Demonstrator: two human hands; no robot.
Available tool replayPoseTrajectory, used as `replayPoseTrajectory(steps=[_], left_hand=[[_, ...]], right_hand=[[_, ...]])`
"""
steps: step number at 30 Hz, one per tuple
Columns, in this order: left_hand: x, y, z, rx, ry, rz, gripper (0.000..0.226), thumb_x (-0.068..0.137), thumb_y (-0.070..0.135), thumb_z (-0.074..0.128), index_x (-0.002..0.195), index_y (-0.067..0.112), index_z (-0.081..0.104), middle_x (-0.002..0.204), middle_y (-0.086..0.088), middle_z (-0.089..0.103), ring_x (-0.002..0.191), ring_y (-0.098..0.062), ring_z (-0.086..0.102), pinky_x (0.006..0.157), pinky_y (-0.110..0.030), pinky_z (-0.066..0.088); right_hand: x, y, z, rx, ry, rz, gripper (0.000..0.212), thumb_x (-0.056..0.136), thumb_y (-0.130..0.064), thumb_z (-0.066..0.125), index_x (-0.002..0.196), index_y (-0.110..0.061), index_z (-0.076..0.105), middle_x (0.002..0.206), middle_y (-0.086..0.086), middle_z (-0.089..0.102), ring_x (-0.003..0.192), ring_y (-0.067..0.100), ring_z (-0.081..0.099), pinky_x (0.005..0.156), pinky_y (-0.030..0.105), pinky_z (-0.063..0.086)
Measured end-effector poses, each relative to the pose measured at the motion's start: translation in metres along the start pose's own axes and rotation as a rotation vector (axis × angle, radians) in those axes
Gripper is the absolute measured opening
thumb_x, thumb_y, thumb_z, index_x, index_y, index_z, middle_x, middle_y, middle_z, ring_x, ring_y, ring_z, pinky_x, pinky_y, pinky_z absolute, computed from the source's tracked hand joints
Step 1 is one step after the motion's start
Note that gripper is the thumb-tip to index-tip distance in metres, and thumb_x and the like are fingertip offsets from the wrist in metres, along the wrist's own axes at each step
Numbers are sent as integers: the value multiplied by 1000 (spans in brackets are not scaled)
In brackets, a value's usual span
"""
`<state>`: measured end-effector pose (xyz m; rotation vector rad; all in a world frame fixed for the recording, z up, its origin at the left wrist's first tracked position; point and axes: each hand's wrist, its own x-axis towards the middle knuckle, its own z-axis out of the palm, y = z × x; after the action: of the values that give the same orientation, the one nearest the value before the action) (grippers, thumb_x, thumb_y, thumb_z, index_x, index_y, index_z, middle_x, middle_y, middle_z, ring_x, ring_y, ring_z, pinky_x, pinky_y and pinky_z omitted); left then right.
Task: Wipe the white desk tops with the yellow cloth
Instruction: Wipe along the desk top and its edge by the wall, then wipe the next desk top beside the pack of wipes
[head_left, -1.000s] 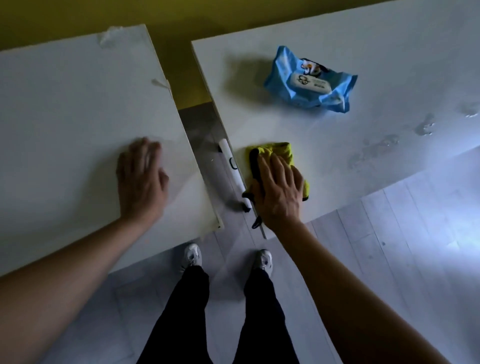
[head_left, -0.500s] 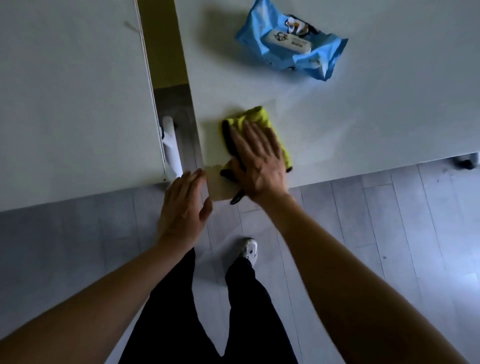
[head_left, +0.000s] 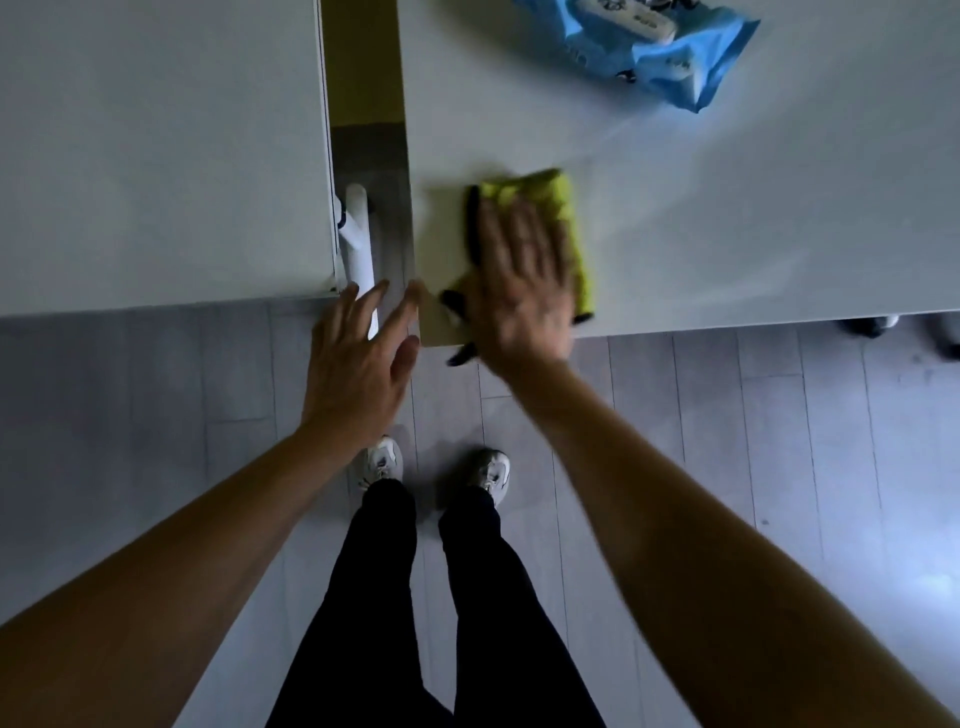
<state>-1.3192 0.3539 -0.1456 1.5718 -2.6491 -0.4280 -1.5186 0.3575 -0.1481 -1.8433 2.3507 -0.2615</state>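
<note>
Now our left hand (head_left: 358, 358) has left its desk (head_left: 156, 156), fingers spread, empty; right hand (head_left: 524, 280) presses the yellow cloth (head_left: 563, 208) flat beneath its fingers, wiping rightward.

We seem to be in an office or study room: two plain white desk tops, one (head_left: 156, 156) beyond the left hand (head_left: 358, 358) and one (head_left: 727, 234) under the right hand (head_left: 519, 280), stand on grey plank flooring (head_left: 779, 441) against a yellow wall (head_left: 361, 57).

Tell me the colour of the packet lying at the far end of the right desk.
Light blue packet with a white lid, partly cut off; the head view shows it.
</note>
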Motion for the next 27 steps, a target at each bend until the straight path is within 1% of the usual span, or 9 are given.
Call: replayPoseTrajectory(steps=[3,5,7,10,13,17,19,23,27], left_hand=[[-4,3,-2,-61,76,-99,44,110,22,36,148,4,50,154,-18,50,148,-40,38,123,-53,29],[-4,8,-6,-101,136,-141,41,107,13,42,146,0,50,149,-20,54,145,-39,43,123,-52,31],[0,15,-7,-111,124,-73,42,106,12,46,146,3,51,148,-18,54,143,-38,44,120,-51,34],[11,24,-4,-84,59,39,49,105,26,40,150,7,50,154,-13,50,144,-37,43,117,-51,38],[14,23,1,-56,56,34,54,108,37,35,155,11,45,158,-12,47,148,-38,40,117,-50,36],[11,16,7,-22,84,51,55,109,39,36,157,13,42,160,-11,46,148,-38,40,118,-50,36],[10,17,8,-21,85,43,54,110,38,35,157,12,43,160,-11,46,147,-39,41,117,-51,38],[12,20,5,9,86,32,50,108,32,41,154,13,48,160,-10,47,146,-39,42,116,-53,40],[11,23,-1,38,31,8,52,109,29,41,160,19,39,162,-8,44,147,-40,40,114,-54,40]], right_hand=[[9,-47,10,24,-15,-116,64,104,-49,33,161,-21,23,167,6,20,156,22,14,127,45,2],[14,-41,7,53,-35,-179,64,104,-51,22,161,-21,24,167,5,16,156,22,14,128,43,1],[14,-15,3,40,-50,-201,67,102,-55,29,161,-23,21,168,4,18,156,21,13,128,43,2],[20,55,-11,5,-31,62,82,94,-59,43,162,-27,13,169,2,16,156,17,8,127,40,-2],[22,123,-29,24,16,320,70,99,-52,26,163,-27,11,170,2,12,157,17,5,128,44,1],[31,115,-24,2,99,403,66,103,-46,27,162,-21,15,169,6,15,157,21,8,127,48,4],[42,78,-14,12,70,294,70,99,-50,29,162,-22,15,169,7,16,156,23,9,127,48,3],[61,-5,4,41,8,-86,67,100,-50,32,161,-24,22,167,6,22,156,23,13,127,48,5],[75,-3,4,79,-9,-302,61,103,-49,30,158,-23,32,164,6,30,155,23,19,126,48,11]])
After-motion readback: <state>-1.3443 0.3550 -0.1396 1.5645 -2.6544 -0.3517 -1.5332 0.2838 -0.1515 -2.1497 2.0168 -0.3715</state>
